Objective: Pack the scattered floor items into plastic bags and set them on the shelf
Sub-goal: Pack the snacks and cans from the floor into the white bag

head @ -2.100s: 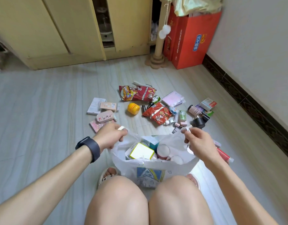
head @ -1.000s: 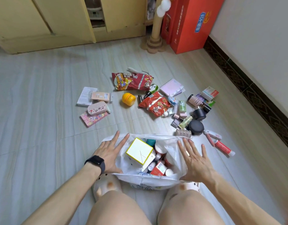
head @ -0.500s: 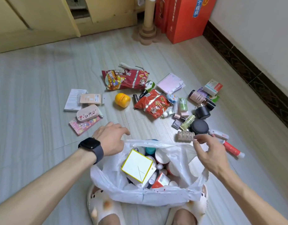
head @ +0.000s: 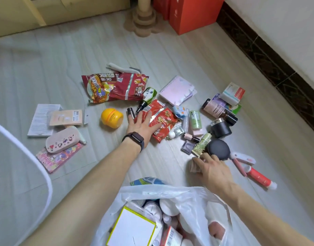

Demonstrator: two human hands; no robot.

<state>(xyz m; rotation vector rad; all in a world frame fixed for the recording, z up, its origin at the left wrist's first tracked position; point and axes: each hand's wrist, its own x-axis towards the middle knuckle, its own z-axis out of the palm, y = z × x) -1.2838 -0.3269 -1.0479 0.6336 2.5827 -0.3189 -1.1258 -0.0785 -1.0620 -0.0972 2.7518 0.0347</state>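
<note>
A white plastic bag stands open at the bottom middle, holding a yellow-edged white box and several small containers. My left hand, a dark watch on its wrist, lies flat with fingers spread on a small red snack packet. My right hand curls over a small ribbed cylinder on the floor beside a black round case. Many items lie scattered: a large red snack bag, a yellow round pot, a pink notebook.
At the left lie a leaflet, a pink pouch and a pink card. A red-and-white tube lies at the right. Small bottles and boxes cluster near the wall's dark skirting. A red carton and a post base stand behind.
Both hands have left the bag's rim and moved forward. The left hand now rests on the small red snack packet and the right hand has come down onto the ribbed cylinder. The camera tilted further down.
</note>
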